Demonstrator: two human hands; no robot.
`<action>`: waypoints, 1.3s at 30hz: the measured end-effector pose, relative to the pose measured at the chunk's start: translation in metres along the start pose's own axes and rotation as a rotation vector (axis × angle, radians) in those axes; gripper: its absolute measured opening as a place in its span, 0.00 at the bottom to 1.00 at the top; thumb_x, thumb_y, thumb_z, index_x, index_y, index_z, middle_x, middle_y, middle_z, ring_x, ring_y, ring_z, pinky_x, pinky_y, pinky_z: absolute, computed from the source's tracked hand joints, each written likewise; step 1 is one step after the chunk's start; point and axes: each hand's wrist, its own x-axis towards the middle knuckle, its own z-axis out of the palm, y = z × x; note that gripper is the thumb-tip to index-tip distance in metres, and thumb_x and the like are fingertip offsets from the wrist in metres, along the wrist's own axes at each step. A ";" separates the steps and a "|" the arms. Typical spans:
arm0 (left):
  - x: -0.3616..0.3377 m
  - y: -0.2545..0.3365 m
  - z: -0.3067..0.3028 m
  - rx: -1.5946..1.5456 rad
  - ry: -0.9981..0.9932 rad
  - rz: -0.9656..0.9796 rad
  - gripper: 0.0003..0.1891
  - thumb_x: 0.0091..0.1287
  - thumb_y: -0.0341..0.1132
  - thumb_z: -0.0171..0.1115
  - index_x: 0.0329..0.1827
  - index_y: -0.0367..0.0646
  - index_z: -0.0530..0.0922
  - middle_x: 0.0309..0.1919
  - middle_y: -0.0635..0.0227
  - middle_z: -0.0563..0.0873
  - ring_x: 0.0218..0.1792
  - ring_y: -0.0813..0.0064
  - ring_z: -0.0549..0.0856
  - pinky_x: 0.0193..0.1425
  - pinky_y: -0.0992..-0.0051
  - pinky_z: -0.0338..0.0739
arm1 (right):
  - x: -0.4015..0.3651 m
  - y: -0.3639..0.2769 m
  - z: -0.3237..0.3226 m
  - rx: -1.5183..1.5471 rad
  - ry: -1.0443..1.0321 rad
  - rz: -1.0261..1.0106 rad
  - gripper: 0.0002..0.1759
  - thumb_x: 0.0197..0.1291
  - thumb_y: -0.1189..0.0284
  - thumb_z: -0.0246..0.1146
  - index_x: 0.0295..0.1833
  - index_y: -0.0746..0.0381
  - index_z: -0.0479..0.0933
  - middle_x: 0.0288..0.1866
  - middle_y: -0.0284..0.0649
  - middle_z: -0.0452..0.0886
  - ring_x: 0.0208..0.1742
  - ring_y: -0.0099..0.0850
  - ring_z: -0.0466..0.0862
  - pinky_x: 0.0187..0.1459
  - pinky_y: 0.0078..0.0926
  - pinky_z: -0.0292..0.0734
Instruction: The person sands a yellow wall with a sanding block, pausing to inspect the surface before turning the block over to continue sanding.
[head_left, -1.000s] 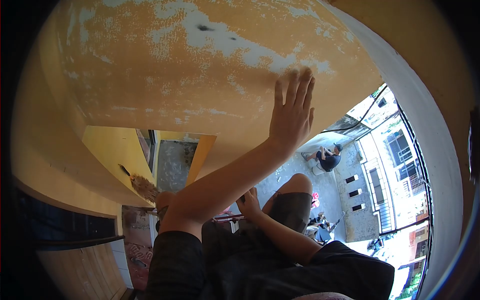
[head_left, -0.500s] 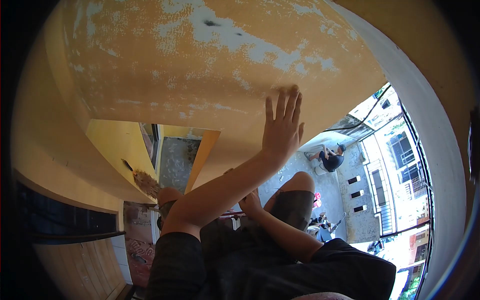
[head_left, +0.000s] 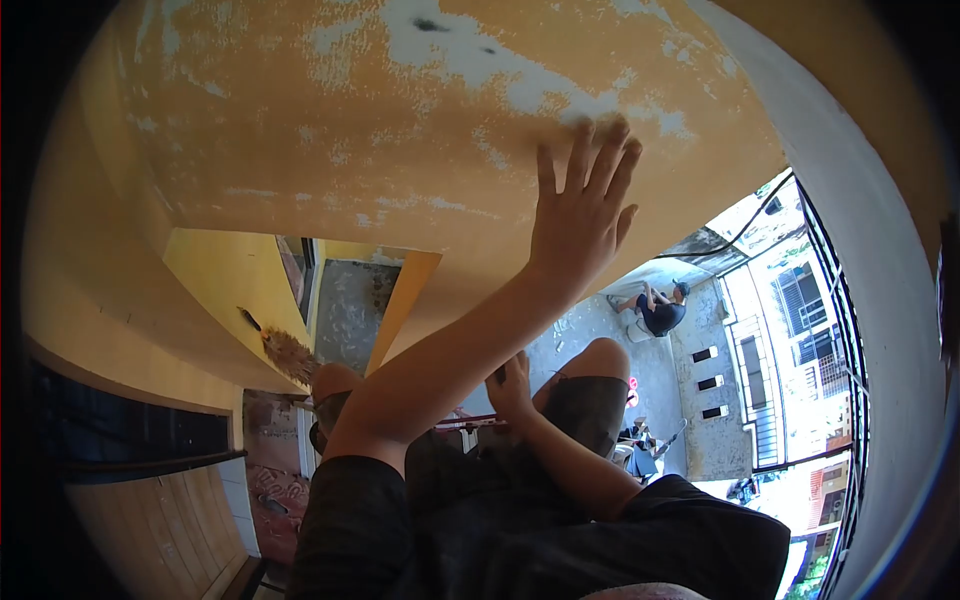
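My left hand [head_left: 580, 215] lies against the orange wall [head_left: 330, 190], fingers spread, its fingertips just below a patch of bare grey where the paint has come off. Lower down, in front of my lap, my right hand [head_left: 515, 392] is closed with its fingers curled. A small dark thing [head_left: 500, 374] shows at those fingers; I cannot tell what it is. The left forearm crosses above my knees, and the right forearm lies over my thigh.
A brush-like tuft [head_left: 288, 352] with a dark handle rests on the yellow ledge at left. Far below, a person [head_left: 662, 310] in dark clothes sits near a grey wall [head_left: 715, 430] with several slots. A dark cable [head_left: 735, 240] hangs at right.
My left hand has slid up and slightly right along the wall, its fingers spreading wider. My right hand has risen from my lap and shows more fully.
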 end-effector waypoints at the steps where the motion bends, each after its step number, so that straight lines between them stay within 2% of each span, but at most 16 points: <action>1: -0.006 0.000 0.001 -0.001 -0.008 -0.010 0.39 0.62 0.50 0.65 0.77 0.53 0.62 0.77 0.64 0.59 0.77 0.53 0.56 0.74 0.36 0.49 | 0.003 0.005 -0.001 -0.030 0.042 0.004 0.17 0.59 0.74 0.67 0.53 0.63 0.74 0.45 0.52 0.74 0.47 0.52 0.73 0.50 0.46 0.70; 4: -0.022 -0.004 0.001 0.041 -0.065 -0.060 0.38 0.63 0.52 0.64 0.77 0.56 0.63 0.78 0.65 0.59 0.77 0.51 0.56 0.73 0.34 0.48 | 0.014 0.018 -0.009 -0.057 0.130 0.054 0.17 0.60 0.76 0.64 0.54 0.64 0.73 0.45 0.52 0.73 0.47 0.50 0.74 0.49 0.44 0.70; 6: -0.032 -0.008 -0.003 0.024 -0.077 -0.112 0.38 0.63 0.53 0.64 0.77 0.57 0.63 0.78 0.65 0.59 0.77 0.48 0.56 0.74 0.33 0.46 | 0.022 0.020 -0.017 0.049 0.186 0.192 0.18 0.60 0.77 0.64 0.56 0.65 0.73 0.44 0.50 0.73 0.45 0.44 0.75 0.47 0.38 0.71; 10: -0.055 -0.018 -0.014 0.087 -0.137 -0.228 0.35 0.67 0.54 0.59 0.77 0.59 0.63 0.78 0.64 0.58 0.76 0.44 0.56 0.74 0.32 0.44 | 0.045 0.020 -0.046 0.114 0.339 0.225 0.21 0.61 0.77 0.65 0.59 0.66 0.70 0.46 0.44 0.74 0.41 0.31 0.74 0.41 0.28 0.72; 14: -0.085 -0.035 -0.006 0.115 -0.101 -0.393 0.34 0.69 0.53 0.57 0.77 0.57 0.62 0.78 0.58 0.59 0.76 0.40 0.56 0.73 0.32 0.45 | 0.102 0.005 -0.085 0.084 0.538 -0.052 0.23 0.63 0.74 0.64 0.61 0.68 0.68 0.46 0.41 0.72 0.41 0.28 0.72 0.43 0.25 0.70; 15: -0.094 -0.037 -0.002 0.148 -0.110 -0.419 0.34 0.70 0.53 0.55 0.78 0.54 0.62 0.77 0.52 0.59 0.75 0.38 0.56 0.72 0.32 0.48 | 0.118 -0.009 -0.093 0.077 0.539 -0.047 0.23 0.63 0.74 0.64 0.61 0.68 0.68 0.46 0.41 0.72 0.41 0.28 0.72 0.43 0.25 0.70; 18: -0.120 -0.041 0.010 0.141 -0.095 -0.509 0.34 0.70 0.53 0.55 0.78 0.52 0.62 0.76 0.48 0.59 0.76 0.38 0.55 0.70 0.31 0.50 | 0.151 -0.042 -0.113 0.108 0.669 -0.186 0.25 0.63 0.73 0.65 0.63 0.68 0.68 0.46 0.40 0.70 0.41 0.28 0.70 0.44 0.26 0.69; 20: -0.129 -0.044 0.014 0.131 -0.105 -0.516 0.34 0.70 0.52 0.56 0.77 0.51 0.62 0.76 0.46 0.59 0.76 0.38 0.55 0.70 0.32 0.51 | 0.161 -0.057 -0.114 -0.035 0.647 -0.247 0.28 0.67 0.75 0.61 0.69 0.68 0.61 0.45 0.39 0.72 0.41 0.22 0.73 0.41 0.18 0.73; 22: -0.132 -0.048 0.014 0.165 -0.137 -0.500 0.34 0.70 0.52 0.57 0.77 0.51 0.63 0.76 0.45 0.58 0.76 0.38 0.55 0.70 0.33 0.52 | 0.166 -0.069 -0.103 -0.068 0.665 -0.264 0.30 0.66 0.75 0.62 0.71 0.69 0.61 0.45 0.38 0.72 0.39 0.22 0.73 0.41 0.18 0.74; 24: -0.133 -0.049 0.011 0.156 -0.127 -0.480 0.34 0.70 0.51 0.57 0.77 0.50 0.62 0.76 0.45 0.58 0.76 0.38 0.54 0.71 0.34 0.52 | 0.175 -0.081 -0.091 0.030 0.725 -0.200 0.32 0.58 0.76 0.68 0.68 0.66 0.68 0.42 0.39 0.69 0.41 0.30 0.68 0.46 0.28 0.67; 25: -0.135 -0.050 0.011 0.147 -0.140 -0.476 0.34 0.69 0.50 0.58 0.77 0.49 0.62 0.76 0.44 0.58 0.76 0.38 0.54 0.72 0.35 0.51 | 0.183 -0.088 -0.090 -0.066 0.752 -0.284 0.32 0.56 0.78 0.69 0.67 0.65 0.70 0.43 0.40 0.70 0.39 0.32 0.69 0.44 0.28 0.68; 29: -0.135 -0.050 0.006 0.117 -0.186 -0.469 0.35 0.69 0.48 0.58 0.77 0.48 0.62 0.76 0.44 0.57 0.77 0.38 0.52 0.73 0.36 0.49 | 0.234 -0.114 -0.104 -0.277 0.811 -0.444 0.28 0.59 0.77 0.69 0.66 0.65 0.73 0.41 0.38 0.69 0.38 0.26 0.68 0.41 0.24 0.67; 32: -0.130 -0.048 0.000 0.088 -0.223 -0.481 0.35 0.69 0.47 0.58 0.78 0.47 0.60 0.77 0.43 0.55 0.77 0.37 0.50 0.72 0.35 0.49 | 0.255 -0.131 -0.096 -0.162 0.955 -0.396 0.29 0.59 0.77 0.69 0.67 0.64 0.73 0.41 0.39 0.69 0.37 0.28 0.69 0.41 0.27 0.69; 33: -0.129 -0.044 -0.005 0.090 -0.230 -0.473 0.35 0.69 0.47 0.58 0.78 0.47 0.60 0.77 0.43 0.55 0.77 0.37 0.50 0.72 0.35 0.49 | 0.249 -0.130 -0.095 -0.295 0.938 -0.378 0.28 0.58 0.78 0.69 0.65 0.66 0.74 0.42 0.41 0.71 0.38 0.30 0.72 0.41 0.29 0.71; 37: -0.118 -0.040 -0.017 -0.054 -0.215 -0.541 0.36 0.69 0.48 0.57 0.79 0.48 0.58 0.78 0.45 0.52 0.77 0.36 0.49 0.72 0.32 0.49 | 0.228 -0.098 -0.077 -0.260 0.884 -0.452 0.27 0.57 0.78 0.70 0.63 0.67 0.75 0.43 0.43 0.72 0.38 0.32 0.74 0.41 0.28 0.73; 39: -0.122 -0.042 -0.016 -0.089 -0.258 -0.553 0.36 0.69 0.48 0.56 0.79 0.50 0.57 0.78 0.47 0.53 0.77 0.35 0.50 0.71 0.31 0.50 | 0.249 -0.126 -0.097 -0.212 0.934 -0.365 0.28 0.57 0.79 0.70 0.64 0.67 0.75 0.42 0.41 0.72 0.38 0.31 0.73 0.40 0.27 0.71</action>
